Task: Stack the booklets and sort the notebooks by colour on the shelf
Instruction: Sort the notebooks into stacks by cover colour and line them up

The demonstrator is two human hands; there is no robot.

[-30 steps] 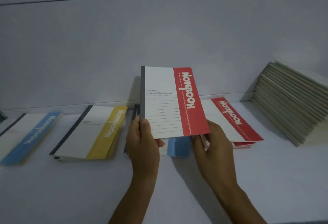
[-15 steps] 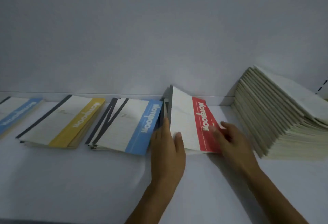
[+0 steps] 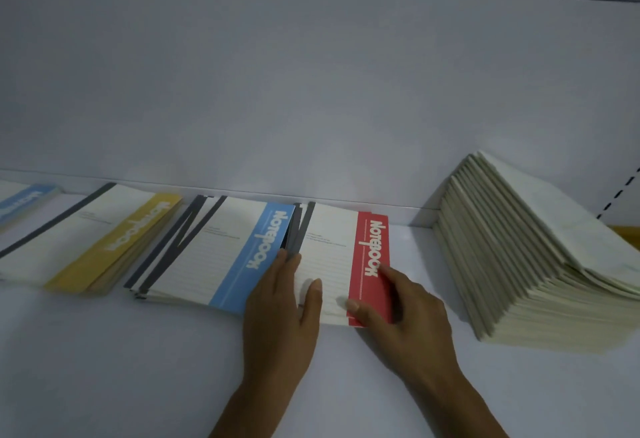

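I see the red notebooks (image 3: 329,250) flat on the shelf (image 3: 138,368), between blue notebooks (image 3: 214,250) and booklets (image 3: 519,247) | left hand (image 3: 280,309) straight, pushing the left edge | right hand (image 3: 401,313) straight, pressing the red strip | I think: to line up the pile.

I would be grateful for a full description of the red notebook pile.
The red notebook pile lies flat on the white shelf, close right of the blue notebook pile. Its top cover looks like thin card: dark grey spine strip, white lined panel, red band with white "Notebook" lettering. Covers beneath are slightly fanned at spine and red edge. The left hand presses its spine side, thumb on the cover; the right hand touches the red edge, thumb on the cover's near end.
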